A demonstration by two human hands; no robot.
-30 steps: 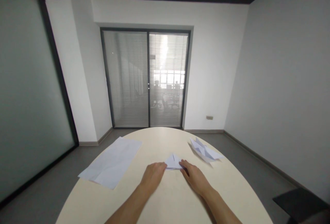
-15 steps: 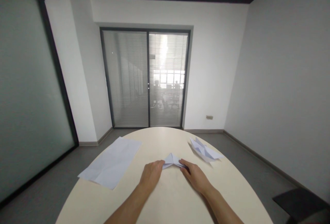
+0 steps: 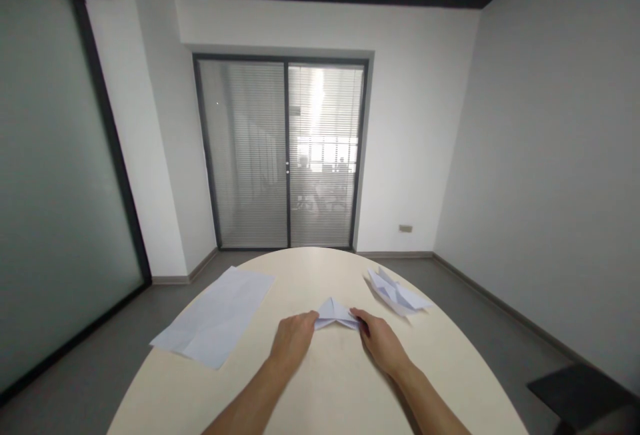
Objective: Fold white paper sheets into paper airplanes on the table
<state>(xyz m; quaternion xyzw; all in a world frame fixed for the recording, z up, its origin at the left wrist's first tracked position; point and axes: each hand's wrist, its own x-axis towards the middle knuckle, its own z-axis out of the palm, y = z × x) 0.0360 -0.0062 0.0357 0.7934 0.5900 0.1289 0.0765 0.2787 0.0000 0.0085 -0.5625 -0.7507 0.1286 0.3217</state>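
A small piece of folded white paper with a pointed peak sits at the middle of the round table, between my hands. My left hand pinches its left end, fingers closed. At its right end, my right hand grips the edge between thumb and fingers. Farther right lies a folded paper boat, touched by neither hand. To the left, a flat white sheet with creases rests near the table's edge.
The pale round table curves away on both sides. A dark chair stands at the lower right, beyond the table's edge. Glass doors with blinds are in the far wall.
My right hand has shifted slightly to the right along the folded paper, uncovering more of its right end. My left hand keeps its place.
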